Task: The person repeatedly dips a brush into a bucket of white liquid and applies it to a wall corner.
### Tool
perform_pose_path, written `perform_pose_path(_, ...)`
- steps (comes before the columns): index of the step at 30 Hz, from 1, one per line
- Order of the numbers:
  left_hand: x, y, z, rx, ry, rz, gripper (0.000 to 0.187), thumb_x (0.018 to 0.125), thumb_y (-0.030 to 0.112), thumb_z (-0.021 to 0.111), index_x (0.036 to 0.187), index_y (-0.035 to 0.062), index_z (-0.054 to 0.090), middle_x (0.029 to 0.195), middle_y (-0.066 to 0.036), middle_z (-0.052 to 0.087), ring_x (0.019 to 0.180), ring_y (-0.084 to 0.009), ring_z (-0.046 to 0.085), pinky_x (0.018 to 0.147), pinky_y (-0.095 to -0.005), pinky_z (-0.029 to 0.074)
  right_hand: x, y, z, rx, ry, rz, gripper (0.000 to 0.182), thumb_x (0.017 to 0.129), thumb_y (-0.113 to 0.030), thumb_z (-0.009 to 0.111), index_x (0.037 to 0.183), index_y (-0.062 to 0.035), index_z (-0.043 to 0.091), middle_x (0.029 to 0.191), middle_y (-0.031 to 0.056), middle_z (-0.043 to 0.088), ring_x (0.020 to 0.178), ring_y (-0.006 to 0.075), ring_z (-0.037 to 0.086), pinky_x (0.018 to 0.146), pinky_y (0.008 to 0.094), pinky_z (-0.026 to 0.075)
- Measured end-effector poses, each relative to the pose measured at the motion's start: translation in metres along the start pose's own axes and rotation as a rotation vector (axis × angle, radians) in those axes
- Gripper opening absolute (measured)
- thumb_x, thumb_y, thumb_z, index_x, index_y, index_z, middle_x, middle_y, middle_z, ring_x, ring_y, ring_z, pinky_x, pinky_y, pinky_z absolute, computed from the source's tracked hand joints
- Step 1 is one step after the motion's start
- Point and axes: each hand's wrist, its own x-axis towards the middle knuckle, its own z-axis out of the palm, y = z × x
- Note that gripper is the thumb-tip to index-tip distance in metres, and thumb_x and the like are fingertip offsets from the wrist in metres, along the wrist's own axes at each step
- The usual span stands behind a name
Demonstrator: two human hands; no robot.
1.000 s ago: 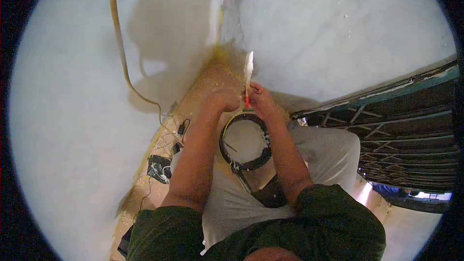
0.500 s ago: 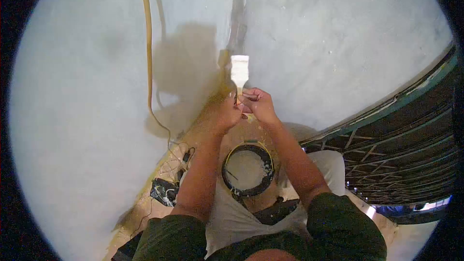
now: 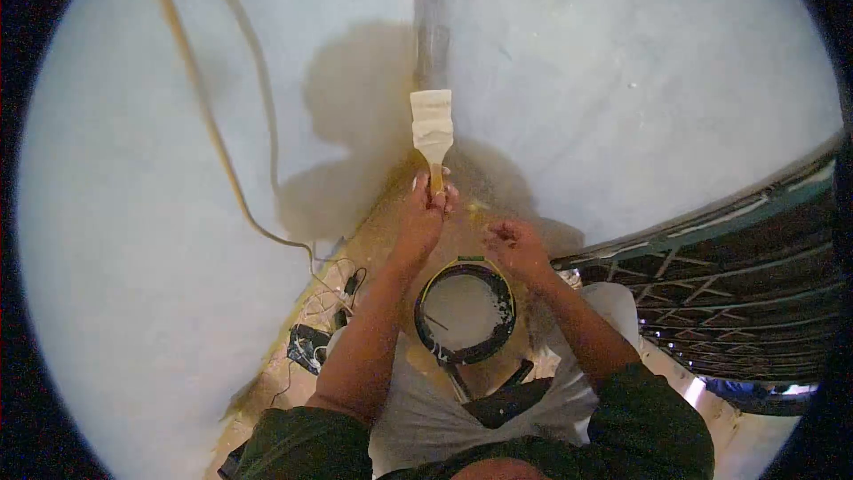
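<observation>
Paintbrush (image 3: 433,124) at upper centre of the frame points its broad, pale head toward the top edge, long axis nearly vertical, its handle gripped by the closed left hand (image 3: 426,215), while the right hand (image 3: 518,247), loosely half-curled and holding nothing visible, is near the black bucket (image 3: 475,356).

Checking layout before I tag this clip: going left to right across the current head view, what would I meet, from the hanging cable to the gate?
Yellowish cable → left hand, its fingers holding the brush → right hand → dark lattice gate.
</observation>
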Motion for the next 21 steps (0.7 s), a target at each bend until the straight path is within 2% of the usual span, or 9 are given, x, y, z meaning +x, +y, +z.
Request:
perform_pose_path(4,0.003,-0.003,0.013,-0.039,0.062,-0.046,0.036,0.098,0.038,0.041,0.113,0.0063,0.048,0.079,-0.001,0.053,0.064,-0.0091,0.044,0.058,-0.0234,0.039,0.01,-0.007,-0.012,-0.067,-0.181,0.085,0.037,0.084,-0.023,0.064,0.113,-0.0006,0.057,0.108,0.0158,0.061,0.101,0.0237,0.058,0.084,0.0371,0.048)
perform_pose_path(6,0.008,-0.014,0.014,-0.043,0.088,-0.092,0.037,0.098,0.04,0.041,0.111,0.0064,0.048,0.078,-0.001,0.052,0.063,-0.0092,0.044,0.057,-0.0236,0.039,0.025,-0.012,-0.019,-0.393,0.037,-0.455,0.049,0.083,-0.023,0.063,0.124,-0.0019,0.048,0.121,0.0211,0.053,0.112,0.0328,0.052,0.095,0.0431,0.04)
perform_pose_path(9,0.017,-0.03,0.01,-0.095,0.1,-0.093,0.034,0.098,0.038,0.039,0.109,0.0064,0.048,0.079,-0.001,0.051,0.063,-0.0085,0.043,0.056,-0.023,0.037,0.048,-0.02,-0.037,-0.324,-0.005,-0.51,0.054,0.083,-0.018,0.06,0.131,-0.0028,0.041,0.127,0.0227,0.047,0.119,0.0378,0.044,0.102,0.0444,0.033)
perform_pose_path(13,0.033,-0.037,0.009,-0.151,0.162,-0.137,0.031,0.099,0.036,0.039,0.104,0.0067,0.05,0.08,-0.001,0.052,0.062,-0.008,0.042,0.057,-0.0226,0.036,0.05,0.011,-0.048,-0.441,0.016,-0.43,0.05,0.085,-0.017,0.058,0.13,-0.003,0.042,0.127,0.021,0.048,0.117,0.0385,0.046,0.102,0.0439,0.035)
perform_pose_path(14,0.036,-0.044,0.002,-0.157,0.163,-0.134,0.031,0.099,0.036,0.039,0.104,0.0067,0.05,0.08,-0.001,0.052,0.062,-0.008,0.042,0.057,-0.0226,0.036,0.051,0.019,-0.051,-0.46,-0.075,-0.432,0.048,0.085,-0.016,0.056,0.13,-0.0035,0.042,0.127,0.0204,0.048,0.117,0.0386,0.046,0.102,0.0444,0.034)
perform_pose_path(15,0.038,-0.057,-0.01,-0.15,0.083,-0.113,0.031,0.099,0.035,0.038,0.102,0.0066,0.05,0.081,-0.001,0.053,0.062,-0.0083,0.043,0.057,-0.023,0.036,0.051,0.022,-0.054,-0.48,-0.172,-0.435,0.046,0.086,-0.015,0.055,0.13,-0.0041,0.043,0.127,0.0198,0.048,0.117,0.0386,0.046,0.102,0.0448,0.034)
perform_pose_path(17,0.043,-0.069,-0.027,-0.157,0.019,-0.082,0.031,0.099,0.035,0.038,0.101,0.0066,0.05,0.081,-0.002,0.053,0.062,-0.0086,0.044,0.057,-0.0233,0.037,0.048,0.018,-0.057,-0.439,-0.157,-0.49,0.045,0.086,-0.014,0.054,0.129,-0.0044,0.044,0.127,0.02,0.048,0.117,0.0384,0.046,0.103,0.045,0.034)
perform_pose_path(19,0.053,-0.07,-0.039,0.164,-0.001,-0.139,0.032,0.1,0.035,0.035,0.1,0.0059,0.049,0.081,-0.002,0.053,0.062,-0.0097,0.046,0.057,-0.024,0.039,0.04,0.01,-0.057,-0.399,-0.138,-0.535,0.044,0.086,-0.013,0.054,0.128,-0.0046,0.045,0.127,0.0201,0.048,0.117,0.0382,0.046,0.103,0.0452,0.034)
perform_pose_path(21,0.065,-0.066,-0.04,0.155,0.018,-0.157,0.034,0.1,0.036,0.035,0.101,0.0055,0.049,0.081,-0.002,0.053,0.062,-0.0102,0.047,0.057,-0.0245,0.039,0.038,0.001,-0.058,-0.373,-0.131,-0.41,0.044,0.085,-0.013,0.054,0.127,-0.0042,0.046,0.126,0.0213,0.049,0.118,0.038,0.045,0.103,0.0457,0.033)
